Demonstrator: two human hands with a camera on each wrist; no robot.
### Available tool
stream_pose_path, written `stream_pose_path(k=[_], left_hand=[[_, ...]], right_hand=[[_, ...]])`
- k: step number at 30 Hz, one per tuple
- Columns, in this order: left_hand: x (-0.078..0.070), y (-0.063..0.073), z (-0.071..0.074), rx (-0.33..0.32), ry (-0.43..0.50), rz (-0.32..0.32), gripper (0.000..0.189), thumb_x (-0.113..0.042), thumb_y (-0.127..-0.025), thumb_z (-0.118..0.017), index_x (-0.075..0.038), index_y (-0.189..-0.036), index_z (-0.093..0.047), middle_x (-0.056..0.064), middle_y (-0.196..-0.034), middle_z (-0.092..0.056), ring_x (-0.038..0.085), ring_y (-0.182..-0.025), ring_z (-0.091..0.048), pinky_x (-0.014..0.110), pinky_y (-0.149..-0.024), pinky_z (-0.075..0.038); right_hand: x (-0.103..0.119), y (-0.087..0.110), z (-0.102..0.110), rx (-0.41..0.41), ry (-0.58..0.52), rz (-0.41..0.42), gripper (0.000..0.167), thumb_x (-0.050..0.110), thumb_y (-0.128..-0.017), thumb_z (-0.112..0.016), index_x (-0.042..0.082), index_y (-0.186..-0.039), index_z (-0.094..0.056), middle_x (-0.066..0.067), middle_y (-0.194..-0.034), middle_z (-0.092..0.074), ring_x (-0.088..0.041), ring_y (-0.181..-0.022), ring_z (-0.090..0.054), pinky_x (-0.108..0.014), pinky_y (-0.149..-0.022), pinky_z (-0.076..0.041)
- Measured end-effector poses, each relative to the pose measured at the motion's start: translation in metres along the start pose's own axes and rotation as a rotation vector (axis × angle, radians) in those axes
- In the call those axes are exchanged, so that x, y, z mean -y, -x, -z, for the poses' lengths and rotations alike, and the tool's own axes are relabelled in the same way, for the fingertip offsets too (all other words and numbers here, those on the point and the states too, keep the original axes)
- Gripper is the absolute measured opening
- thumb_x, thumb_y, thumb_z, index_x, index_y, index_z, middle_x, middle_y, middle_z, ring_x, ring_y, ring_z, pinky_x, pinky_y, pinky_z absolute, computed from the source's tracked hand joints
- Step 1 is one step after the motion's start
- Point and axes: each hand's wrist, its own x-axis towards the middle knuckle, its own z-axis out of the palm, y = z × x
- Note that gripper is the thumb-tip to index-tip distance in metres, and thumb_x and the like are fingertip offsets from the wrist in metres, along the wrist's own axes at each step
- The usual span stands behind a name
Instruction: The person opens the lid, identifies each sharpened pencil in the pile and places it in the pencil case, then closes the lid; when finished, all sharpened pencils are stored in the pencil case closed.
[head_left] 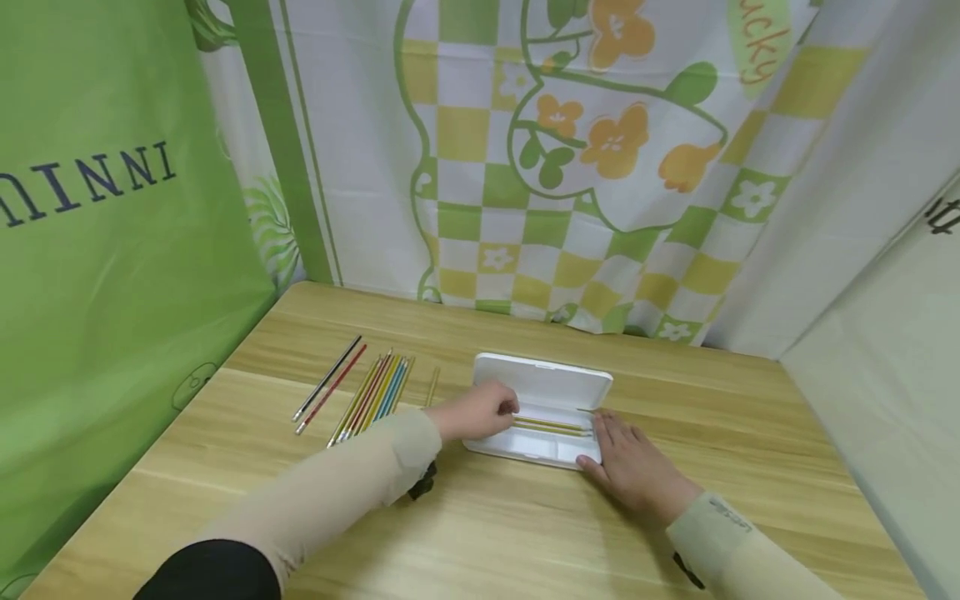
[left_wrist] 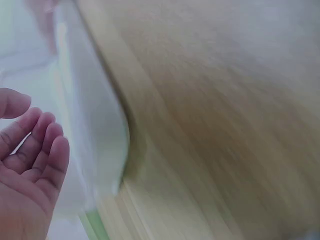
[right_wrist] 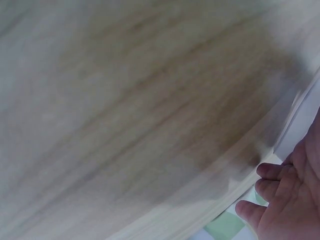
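Note:
A white pencil case (head_left: 504, 448) lies on the table with its lid (head_left: 546, 379) tilted up at the back. Yellow pencils (head_left: 551, 427) lie lengthwise inside it. My left hand (head_left: 483, 412) is over the case's left end, fingers loosely bent. In the left wrist view, a gap shows between the thumb and fingertips (left_wrist: 44, 119), with nothing seen held there. My right hand (head_left: 637, 467) rests against the case's right end, its fingers fairly straight and the thumb near the front corner. The right wrist view shows only part of that hand (right_wrist: 287, 200).
Left of the case lies a row of yellow, red and blue pencils (head_left: 372, 398). Farther left are a red pencil (head_left: 332, 388) and a dark pencil (head_left: 327, 377). One yellow pencil (head_left: 432, 387) lies near the left hand. Patterned curtains (head_left: 480, 208) hang behind the wooden table (head_left: 510, 533).

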Motion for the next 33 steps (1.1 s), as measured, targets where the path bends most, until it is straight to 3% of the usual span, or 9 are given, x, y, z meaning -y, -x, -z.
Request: stream_pose_path(k=[3, 9, 17, 21, 27, 33], left_hand=[[0.009, 0.016, 0.014, -0.042, 0.157, 0.097, 0.012, -0.004, -0.096, -0.064, 0.001, -0.104, -0.072, 0.007, -0.097, -0.070, 0.017, -0.091, -0.064, 0.030, -0.086, -0.055], [0.032, 0.039, 0.032, -0.090, 0.269, 0.210, 0.014, -0.010, -0.098, -0.065, 0.000, -0.106, -0.071, 0.003, -0.098, -0.068, 0.015, -0.090, -0.061, 0.029, -0.081, -0.054], [0.063, 0.074, 0.085, -0.173, 0.483, 0.320, 0.039, -0.015, -0.105, -0.057, 0.012, -0.133, -0.058, 0.025, -0.123, -0.064, 0.040, -0.110, -0.062, 0.051, -0.097, -0.052], [0.085, 0.086, 0.104, -0.231, 0.530, 0.384, 0.042, -0.012, -0.104, -0.053, 0.016, -0.136, -0.053, 0.031, -0.126, -0.062, 0.037, -0.105, -0.062, 0.049, -0.096, -0.052], [0.110, 0.100, 0.110, -0.296, 0.586, 0.510, 0.040, -0.005, -0.103, -0.051, 0.021, -0.134, -0.049, 0.031, -0.124, -0.060, 0.027, -0.102, -0.063, 0.040, -0.094, -0.055], [0.120, 0.117, 0.107, -0.322, 0.605, 0.583, 0.035, -0.002, -0.103, -0.048, 0.020, -0.129, -0.050, 0.017, -0.103, -0.061, 0.017, -0.086, -0.058, 0.035, -0.084, -0.056]], right_hand=[[-0.003, 0.002, -0.001, -0.013, -0.016, 0.001, 0.077, 0.045, -0.108, -0.047, -0.023, -0.144, -0.036, -0.042, -0.147, -0.040, -0.056, -0.137, -0.040, -0.069, -0.107, -0.037], [-0.012, 0.004, -0.010, -0.016, 0.028, -0.010, 0.076, 0.042, -0.108, -0.049, -0.022, -0.145, -0.035, -0.041, -0.148, -0.039, -0.055, -0.138, -0.039, -0.068, -0.107, -0.037], [0.001, 0.001, 0.004, 0.013, -0.019, -0.012, 0.074, 0.037, -0.107, -0.054, -0.023, -0.145, -0.035, -0.042, -0.149, -0.038, -0.056, -0.139, -0.038, -0.068, -0.109, -0.035], [0.002, 0.001, 0.006, 0.036, -0.020, -0.023, 0.074, 0.037, -0.107, -0.053, -0.023, -0.146, -0.033, -0.041, -0.150, -0.037, -0.055, -0.140, -0.037, -0.067, -0.111, -0.034], [0.002, 0.001, 0.007, 0.055, -0.002, -0.041, 0.073, 0.036, -0.108, -0.052, -0.022, -0.147, -0.032, -0.041, -0.151, -0.037, -0.054, -0.141, -0.036, -0.065, -0.112, -0.034], [0.001, 0.001, 0.004, 0.056, -0.006, -0.032, 0.074, 0.037, -0.108, -0.052, -0.022, -0.148, -0.032, -0.040, -0.151, -0.037, -0.054, -0.141, -0.036, -0.065, -0.112, -0.034]])
